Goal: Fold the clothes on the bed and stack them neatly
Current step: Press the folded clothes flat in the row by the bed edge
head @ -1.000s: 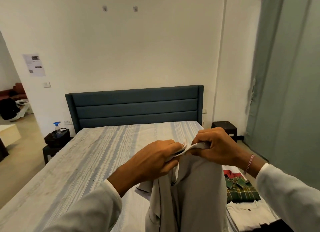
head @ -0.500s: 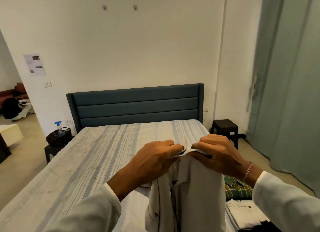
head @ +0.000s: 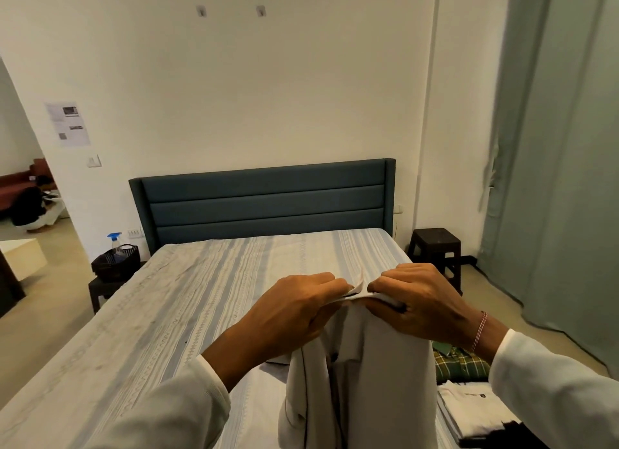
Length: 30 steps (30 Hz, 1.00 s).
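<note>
- Striped bedding covered the bed (head: 174, 314), which ran back to a dark blue headboard (head: 264, 204) against a white wall; a dark stool (head: 435, 251) stood beside it on the right.
- Both hands were raised over the mattress, and the pale grey garment (head: 375, 381) hung from them down toward the sheet.
- Left hand (head: 294, 314) had its fingers curled round the garment's top edge; right hand (head: 418, 304) pinched the same edge just beside it, knuckles nearly touching.
- Folded items, a green checked shirt (head: 459, 365) and a white top (head: 469, 408), already lay at the near right of the bed.
- To do this step well, the two grips probably needed to part along the edge until the cloth hung flat and untwisted.
- Seams likely ought to be matched before lowering it onto the sheet, well apart from the stack, so it would not disturb it.
</note>
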Each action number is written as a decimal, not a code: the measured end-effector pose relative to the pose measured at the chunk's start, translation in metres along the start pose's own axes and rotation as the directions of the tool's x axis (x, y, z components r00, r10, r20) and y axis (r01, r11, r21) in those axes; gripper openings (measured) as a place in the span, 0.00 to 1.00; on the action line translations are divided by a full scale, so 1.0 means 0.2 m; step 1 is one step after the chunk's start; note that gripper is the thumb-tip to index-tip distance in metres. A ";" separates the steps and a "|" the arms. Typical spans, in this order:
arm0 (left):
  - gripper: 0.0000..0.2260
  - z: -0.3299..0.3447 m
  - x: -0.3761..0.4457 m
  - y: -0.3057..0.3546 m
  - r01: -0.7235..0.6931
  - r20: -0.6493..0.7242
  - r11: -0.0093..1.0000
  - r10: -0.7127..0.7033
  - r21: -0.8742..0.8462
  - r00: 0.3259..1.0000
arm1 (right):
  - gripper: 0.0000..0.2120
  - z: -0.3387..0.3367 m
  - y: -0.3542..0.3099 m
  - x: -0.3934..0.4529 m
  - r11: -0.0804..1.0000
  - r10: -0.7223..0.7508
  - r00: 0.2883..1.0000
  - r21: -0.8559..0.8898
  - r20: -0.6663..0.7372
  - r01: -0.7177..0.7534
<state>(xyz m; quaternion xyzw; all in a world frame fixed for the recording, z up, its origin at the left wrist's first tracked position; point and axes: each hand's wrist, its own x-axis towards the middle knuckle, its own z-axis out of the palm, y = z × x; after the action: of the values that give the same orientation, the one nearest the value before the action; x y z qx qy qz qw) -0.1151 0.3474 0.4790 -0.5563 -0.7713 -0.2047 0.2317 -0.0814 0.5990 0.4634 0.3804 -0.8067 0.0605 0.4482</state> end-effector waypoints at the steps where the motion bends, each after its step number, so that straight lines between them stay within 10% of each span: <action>1: 0.15 0.00 0.00 0.00 -0.017 0.003 1.000 0.017 0.014 1.000 | 0.20 0.00 -0.01 0.00 0.999 0.031 1.000 0.038 -0.002 -0.031; 11: 0.16 0.00 -0.02 0.06 0.030 -0.003 0.999 -0.031 -0.045 1.000 | 0.11 0.02 -0.11 0.03 0.807 0.414 0.910 0.460 0.006 -0.371; 30: 0.14 0.05 -0.05 0.03 -0.023 -0.177 0.998 0.033 0.054 0.984 | 0.22 0.08 -0.21 -0.01 0.789 0.548 0.820 0.429 -0.165 -0.440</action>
<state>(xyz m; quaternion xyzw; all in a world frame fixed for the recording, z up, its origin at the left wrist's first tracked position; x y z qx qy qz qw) -0.1083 0.3475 0.4647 -0.5404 -0.7447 -0.2301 0.3169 -0.0637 0.5630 0.4423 0.2190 -0.7798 0.3817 0.4452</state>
